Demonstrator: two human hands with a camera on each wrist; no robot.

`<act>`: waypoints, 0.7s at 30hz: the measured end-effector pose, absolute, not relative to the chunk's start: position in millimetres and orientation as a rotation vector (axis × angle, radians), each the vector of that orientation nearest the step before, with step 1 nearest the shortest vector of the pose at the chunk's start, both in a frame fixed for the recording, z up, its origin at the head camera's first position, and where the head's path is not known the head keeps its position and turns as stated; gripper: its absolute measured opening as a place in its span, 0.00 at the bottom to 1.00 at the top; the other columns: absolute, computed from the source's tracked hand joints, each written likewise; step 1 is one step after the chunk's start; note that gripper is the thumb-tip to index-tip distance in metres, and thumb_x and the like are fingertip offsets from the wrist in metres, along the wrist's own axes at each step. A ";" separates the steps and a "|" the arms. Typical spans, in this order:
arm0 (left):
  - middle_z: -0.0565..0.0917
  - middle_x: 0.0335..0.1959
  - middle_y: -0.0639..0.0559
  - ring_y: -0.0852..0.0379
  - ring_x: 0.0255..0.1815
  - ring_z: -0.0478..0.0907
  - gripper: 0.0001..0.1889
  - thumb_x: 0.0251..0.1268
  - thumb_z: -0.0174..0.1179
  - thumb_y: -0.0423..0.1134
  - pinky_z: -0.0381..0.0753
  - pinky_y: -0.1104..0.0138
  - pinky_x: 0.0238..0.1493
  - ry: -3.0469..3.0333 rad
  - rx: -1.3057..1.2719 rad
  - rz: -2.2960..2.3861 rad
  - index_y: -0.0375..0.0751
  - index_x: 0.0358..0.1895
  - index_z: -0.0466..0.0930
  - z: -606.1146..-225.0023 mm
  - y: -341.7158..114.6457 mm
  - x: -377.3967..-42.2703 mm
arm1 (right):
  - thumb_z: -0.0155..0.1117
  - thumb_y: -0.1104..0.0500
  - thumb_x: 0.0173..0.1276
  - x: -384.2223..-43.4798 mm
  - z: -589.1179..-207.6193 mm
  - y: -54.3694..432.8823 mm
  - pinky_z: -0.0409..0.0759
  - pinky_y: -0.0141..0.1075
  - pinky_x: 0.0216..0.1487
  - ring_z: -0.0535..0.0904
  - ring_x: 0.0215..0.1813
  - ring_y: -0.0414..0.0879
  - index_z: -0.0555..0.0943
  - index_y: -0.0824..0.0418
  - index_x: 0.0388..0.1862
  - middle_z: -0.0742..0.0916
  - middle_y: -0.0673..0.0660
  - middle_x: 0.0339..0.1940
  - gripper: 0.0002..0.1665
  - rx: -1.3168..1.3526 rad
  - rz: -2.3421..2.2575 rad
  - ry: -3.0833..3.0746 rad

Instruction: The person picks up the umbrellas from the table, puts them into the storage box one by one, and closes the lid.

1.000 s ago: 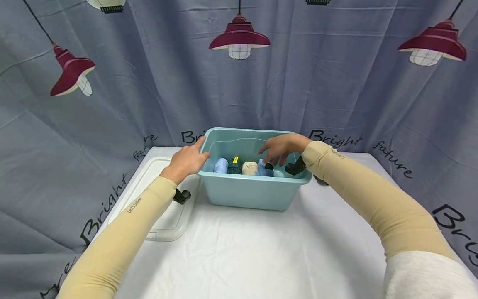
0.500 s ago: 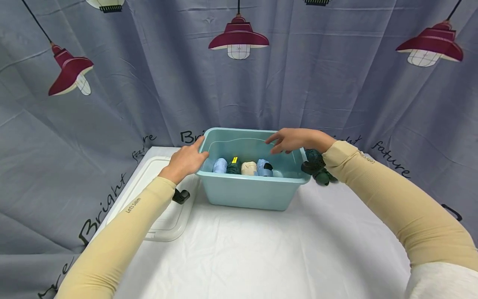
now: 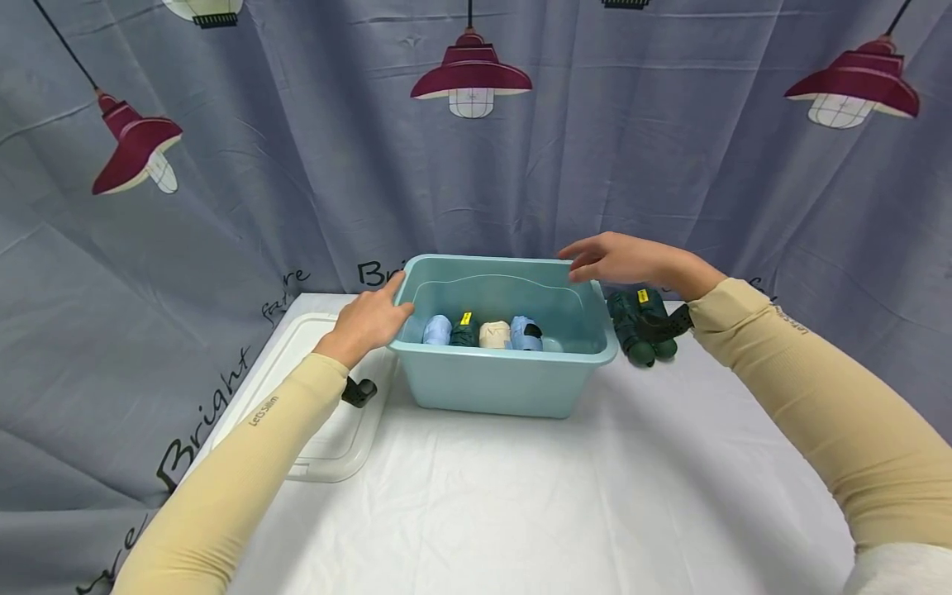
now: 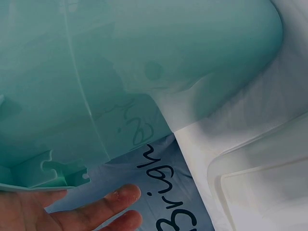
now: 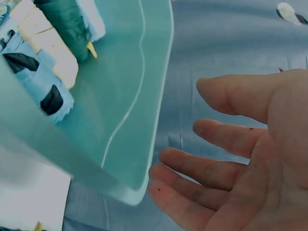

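A teal plastic bin stands on the white table. Inside, along its front, lie soft rolled bundles: a light blue one, a dark green one with a yellow tag, a cream one and a blue one with black patches. My left hand rests at the bin's left rim; in the left wrist view its fingers extend straight below the rim. My right hand hovers by the back right corner, fingers spread and holding nothing in the right wrist view.
Two dark green bundles lie on the table right of the bin, partly behind my right wrist strap. A translucent white lid lies at the left, partly under my left arm. A grey curtain with printed lamps hangs behind.
My right hand has risen out of the bin and moved right to its back right corner. The dark green bundles beside the bin are now uncovered. The left hand stays put.
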State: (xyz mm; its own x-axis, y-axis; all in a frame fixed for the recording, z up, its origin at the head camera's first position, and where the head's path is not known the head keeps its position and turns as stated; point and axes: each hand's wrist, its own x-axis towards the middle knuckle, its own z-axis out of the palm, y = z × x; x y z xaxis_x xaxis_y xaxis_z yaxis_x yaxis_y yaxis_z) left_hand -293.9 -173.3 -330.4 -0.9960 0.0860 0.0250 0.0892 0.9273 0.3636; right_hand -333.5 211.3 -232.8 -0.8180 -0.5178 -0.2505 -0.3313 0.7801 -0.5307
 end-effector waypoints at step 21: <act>0.82 0.54 0.33 0.40 0.44 0.81 0.37 0.75 0.42 0.55 0.75 0.50 0.41 -3.077 -0.136 -0.603 0.54 0.83 0.44 -331.2 -172.2 -290.3 | 0.55 0.49 0.79 -336.0 -238.6 276.6 0.73 0.57 0.65 0.73 0.69 0.62 0.61 0.56 0.80 0.74 0.67 0.72 0.35 -0.491 -0.800 2.668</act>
State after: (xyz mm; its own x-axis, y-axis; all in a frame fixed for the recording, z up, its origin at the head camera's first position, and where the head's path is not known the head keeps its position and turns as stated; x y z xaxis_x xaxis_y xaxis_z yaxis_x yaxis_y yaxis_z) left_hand -290.3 -172.2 -331.2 -0.9963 0.0843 0.0193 0.0854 0.9226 0.3763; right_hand -336.0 276.6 -238.6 -0.8925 -0.4065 -0.1954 -0.2320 0.7853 -0.5740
